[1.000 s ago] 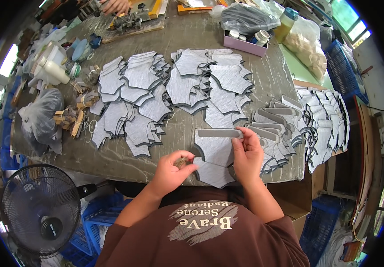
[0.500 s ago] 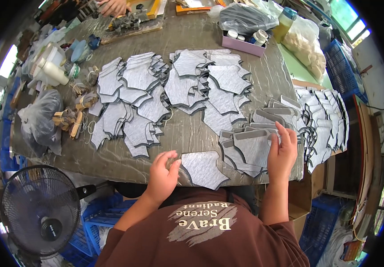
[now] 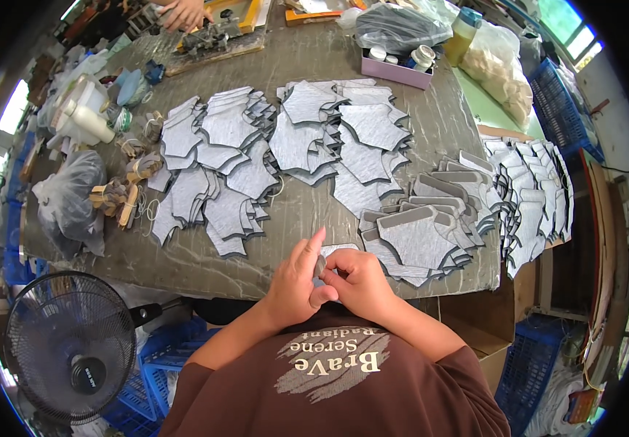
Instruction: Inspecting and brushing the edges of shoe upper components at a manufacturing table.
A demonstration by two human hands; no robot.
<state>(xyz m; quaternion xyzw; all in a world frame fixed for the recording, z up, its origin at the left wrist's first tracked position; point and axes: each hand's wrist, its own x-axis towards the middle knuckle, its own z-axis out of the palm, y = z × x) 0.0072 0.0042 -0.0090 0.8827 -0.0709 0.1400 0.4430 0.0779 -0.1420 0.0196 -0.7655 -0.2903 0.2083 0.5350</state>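
Note:
At the near table edge my hands are together. My left hand (image 3: 294, 282) has its fingers stretched upward, and the thumb lies apart below. My right hand (image 3: 362, 282) is closed, its fingertips pinching a small grey piece (image 3: 320, 265) that touches the left fingers. My hands hide most of that piece. Just behind the right hand shows the top of a light grey fabric cutout (image 3: 341, 249). To the right lies a fanned pile of cutouts with darker grey edge strips (image 3: 416, 237). Farther off are overlapping stacks of plain grey cutouts (image 3: 231, 124) with dark undersides.
Another spread of grey cutouts (image 3: 529, 197) lies off the right table edge. Tied wooden bundles (image 3: 114, 200), a plastic bag (image 3: 70, 197) and a white bottle (image 3: 89, 120) line the left side. A fan (image 3: 70, 346) stands lower left. A purple box (image 3: 398, 73) and another person's hand (image 3: 183, 13) are at the back.
My right hand has moved left from the fanned pile to meet my left hand, which has shifted right. The cutout between them is now mostly covered by my hands.

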